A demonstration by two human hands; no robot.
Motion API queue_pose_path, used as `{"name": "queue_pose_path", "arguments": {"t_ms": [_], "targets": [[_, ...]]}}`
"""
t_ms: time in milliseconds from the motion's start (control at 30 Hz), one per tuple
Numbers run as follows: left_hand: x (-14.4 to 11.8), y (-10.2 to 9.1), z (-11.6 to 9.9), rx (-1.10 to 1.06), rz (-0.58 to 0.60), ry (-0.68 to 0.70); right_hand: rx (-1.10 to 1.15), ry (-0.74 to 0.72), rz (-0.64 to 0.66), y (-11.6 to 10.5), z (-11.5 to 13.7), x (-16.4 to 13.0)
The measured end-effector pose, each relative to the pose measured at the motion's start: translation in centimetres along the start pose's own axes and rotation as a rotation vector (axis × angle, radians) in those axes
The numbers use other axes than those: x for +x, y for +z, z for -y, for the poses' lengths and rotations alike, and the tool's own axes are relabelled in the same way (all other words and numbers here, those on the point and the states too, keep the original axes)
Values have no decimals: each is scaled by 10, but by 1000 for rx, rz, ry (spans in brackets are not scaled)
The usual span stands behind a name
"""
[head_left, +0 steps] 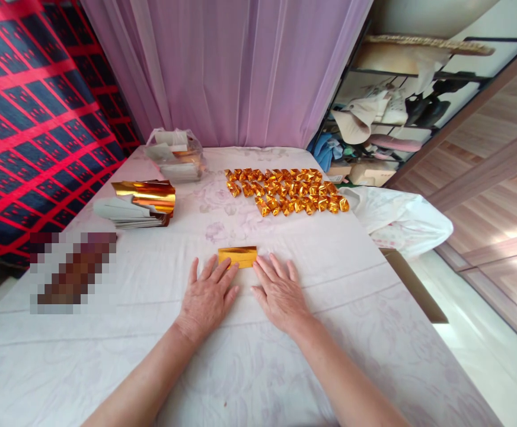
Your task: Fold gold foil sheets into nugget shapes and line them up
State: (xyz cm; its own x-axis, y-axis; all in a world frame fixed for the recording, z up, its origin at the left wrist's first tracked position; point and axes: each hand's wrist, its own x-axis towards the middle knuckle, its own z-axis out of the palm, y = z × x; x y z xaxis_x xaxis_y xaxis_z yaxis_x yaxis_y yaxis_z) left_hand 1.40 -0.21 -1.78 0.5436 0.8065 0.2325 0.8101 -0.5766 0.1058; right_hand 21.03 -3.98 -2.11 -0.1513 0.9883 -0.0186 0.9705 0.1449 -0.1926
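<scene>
A small folded sheet of gold foil paper (243, 256) lies flat on the table, a crease running along its length. My left hand (207, 296) rests palm down with fingers spread, its fingertips on the paper's left and lower edge. On the other side my right hand (283, 293) is also flat and spread, with the index fingertip at the paper's right edge. Beyond the hands, several folded gold foil pieces (285, 191) are set out in rows. To the far left sits a stack of gold foil sheets (152, 203), curled at the top.
A clear plastic bag (176, 155) of paper stands at the back left. A blurred dark reddish item (78, 267) lies on the table's left side. Right of the table are a white plastic bag (401, 219) and a loaded shelf (392, 124). A purple curtain (232, 71) hangs behind.
</scene>
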Motion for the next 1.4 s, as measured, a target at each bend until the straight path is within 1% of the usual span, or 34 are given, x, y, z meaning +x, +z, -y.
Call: {"name": "queue_pose_path", "arguments": {"t_ms": [133, 233, 300, 367, 500, 600, 733, 833, 933, 1067, 1200, 1267, 1400], "targets": [[7, 0, -12, -14, -11, 53, -2, 2, 3, 0, 1, 0], [7, 4, -12, -31, 27, 76, 5, 1, -5, 1, 1, 0], [2, 6, -6, -20, 51, 72, 7, -2, -8, 0, 1, 0], [-4, 6, 2, -3, 48, 58, 5, -1, -7, -1, 0, 0], [-12, -1, 15, 6, 30, 11, 23, 0, -10, -3, 0, 0], [-9, -7, 21, 2, 5, -27, 32, -4, -18, -3, 0, 0], [2, -10, 28, -17, -39, -80, 24, -5, -36, -1, 0, 0], [12, -9, 34, -32, -61, -156, 43, -19, -91, 3, -2, 0], [20, -6, 36, -68, -31, -216, 73, -38, -195, 8, -7, -1], [24, 0, 36, -163, 8, -209, 148, -60, -349, 16, -17, 3], [22, 3, 37, -221, -21, -167, 240, -37, -500, 16, -24, 15], [21, 5, 38, -237, -46, -154, 270, -36, -518, 13, -26, 22], [19, 6, 40, -270, -67, -133, 300, -86, -492, 8, -31, 31]]}}
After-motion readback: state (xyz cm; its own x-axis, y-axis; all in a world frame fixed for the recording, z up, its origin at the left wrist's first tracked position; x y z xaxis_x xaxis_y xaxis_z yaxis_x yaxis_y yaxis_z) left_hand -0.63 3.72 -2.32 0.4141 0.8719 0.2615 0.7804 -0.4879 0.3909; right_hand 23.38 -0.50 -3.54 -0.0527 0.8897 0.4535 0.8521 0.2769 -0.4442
